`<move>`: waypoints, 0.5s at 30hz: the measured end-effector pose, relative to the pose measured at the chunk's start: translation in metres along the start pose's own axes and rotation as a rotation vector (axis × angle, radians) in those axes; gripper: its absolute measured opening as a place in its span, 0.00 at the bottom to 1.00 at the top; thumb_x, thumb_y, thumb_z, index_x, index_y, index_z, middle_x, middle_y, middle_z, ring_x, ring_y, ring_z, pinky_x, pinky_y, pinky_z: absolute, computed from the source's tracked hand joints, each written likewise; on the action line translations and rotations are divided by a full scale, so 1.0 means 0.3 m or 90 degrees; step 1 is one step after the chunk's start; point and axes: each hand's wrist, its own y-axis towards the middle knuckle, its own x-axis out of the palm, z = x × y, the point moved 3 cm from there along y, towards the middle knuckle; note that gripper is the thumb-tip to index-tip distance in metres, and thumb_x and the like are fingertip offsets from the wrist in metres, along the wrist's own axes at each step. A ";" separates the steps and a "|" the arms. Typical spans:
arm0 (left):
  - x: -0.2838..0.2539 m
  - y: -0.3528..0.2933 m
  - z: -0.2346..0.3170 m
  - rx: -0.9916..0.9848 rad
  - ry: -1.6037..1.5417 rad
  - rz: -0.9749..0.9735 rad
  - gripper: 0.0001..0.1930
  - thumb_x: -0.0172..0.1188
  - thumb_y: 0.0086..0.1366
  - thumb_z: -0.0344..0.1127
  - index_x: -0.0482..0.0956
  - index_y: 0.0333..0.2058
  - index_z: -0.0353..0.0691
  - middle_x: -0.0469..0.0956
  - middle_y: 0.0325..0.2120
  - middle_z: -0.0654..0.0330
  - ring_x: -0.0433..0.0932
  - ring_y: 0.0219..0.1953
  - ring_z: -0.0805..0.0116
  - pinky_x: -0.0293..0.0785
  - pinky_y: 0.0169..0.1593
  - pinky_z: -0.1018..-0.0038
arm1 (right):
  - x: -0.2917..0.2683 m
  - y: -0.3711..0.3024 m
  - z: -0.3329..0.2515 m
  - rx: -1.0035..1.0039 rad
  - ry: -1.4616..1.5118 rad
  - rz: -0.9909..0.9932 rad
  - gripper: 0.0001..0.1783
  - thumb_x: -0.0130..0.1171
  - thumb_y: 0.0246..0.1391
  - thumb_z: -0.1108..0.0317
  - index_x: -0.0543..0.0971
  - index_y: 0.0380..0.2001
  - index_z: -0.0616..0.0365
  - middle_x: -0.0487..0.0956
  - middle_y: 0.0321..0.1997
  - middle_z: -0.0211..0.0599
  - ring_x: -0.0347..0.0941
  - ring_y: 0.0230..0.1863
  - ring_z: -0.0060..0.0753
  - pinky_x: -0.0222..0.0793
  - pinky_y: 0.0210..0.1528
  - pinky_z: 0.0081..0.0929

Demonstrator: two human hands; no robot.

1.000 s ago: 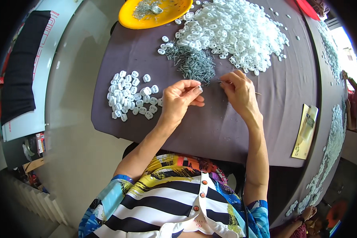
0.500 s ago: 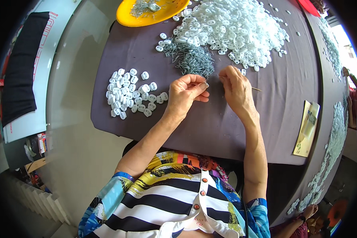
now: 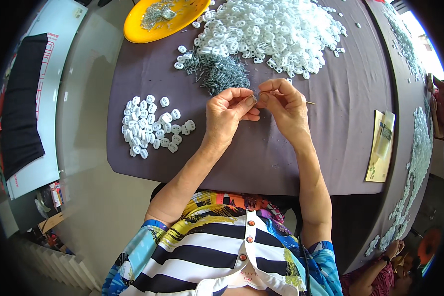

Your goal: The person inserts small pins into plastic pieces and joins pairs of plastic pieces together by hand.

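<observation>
My left hand (image 3: pixel 222 114) is closed in a pinch, with the edge of a small white plastic piece (image 3: pixel 254 98) showing at its thumb and fingertip. Right beside it, my right hand (image 3: pixel 287 106) also pinches; whatever lies between its fingertips is too small and hidden to name. A thin wooden stick (image 3: pixel 311 102) shows at the outer side of the right hand; whether it is held or lies behind, I cannot tell. Just beyond both hands spreads a pile of small grey pins (image 3: pixel 224 76). Behind it rises a large heap of white oval two-holed plastic pieces (image 3: pixel 276 34).
To the left lies a group of white pieces with dark marks (image 3: pixel 145 126). A yellow plate (image 3: pixel 133 29) with clear pins stands at the far left of the dark tablecloth (image 3: pixel 261 163). A card pack (image 3: pixel 380 145) lies at right. Other people's arms (image 3: pixel 375 276) show beyond another table.
My right hand has moved left from beside the grey pins, and its fingertips now meet those of my left hand. The whole view has shifted slightly.
</observation>
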 end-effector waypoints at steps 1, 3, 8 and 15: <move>0.001 0.000 0.003 0.005 0.010 0.004 0.06 0.56 0.55 0.24 0.74 0.32 0.31 0.76 0.23 0.57 0.76 0.23 0.72 0.77 0.26 0.77 | 0.000 0.001 0.002 0.001 0.001 0.001 0.05 0.50 0.50 0.80 0.72 0.32 0.63 0.73 0.26 0.28 0.70 0.29 0.16 0.69 0.34 0.16; 0.004 0.000 0.005 0.006 0.004 0.002 0.06 0.56 0.55 0.24 0.74 0.32 0.31 0.76 0.23 0.57 0.76 0.23 0.72 0.77 0.26 0.77 | 0.002 -0.001 0.000 -0.024 -0.023 -0.004 0.06 0.50 0.49 0.80 0.73 0.32 0.63 0.73 0.26 0.28 0.70 0.29 0.16 0.68 0.34 0.15; 0.008 0.000 -0.001 0.005 -0.002 -0.001 0.05 0.55 0.55 0.24 0.74 0.32 0.30 0.76 0.24 0.57 0.76 0.23 0.73 0.77 0.26 0.78 | 0.005 0.001 -0.003 -0.035 -0.065 -0.010 0.07 0.49 0.48 0.82 0.73 0.31 0.63 0.73 0.26 0.27 0.69 0.29 0.15 0.67 0.34 0.14; 0.004 0.002 0.006 0.012 0.020 0.003 0.05 0.56 0.55 0.24 0.74 0.31 0.31 0.76 0.23 0.58 0.75 0.21 0.74 0.77 0.25 0.79 | 0.009 -0.001 -0.015 -0.070 -0.157 -0.014 0.09 0.50 0.46 0.83 0.73 0.31 0.61 0.73 0.26 0.26 0.68 0.28 0.12 0.66 0.32 0.13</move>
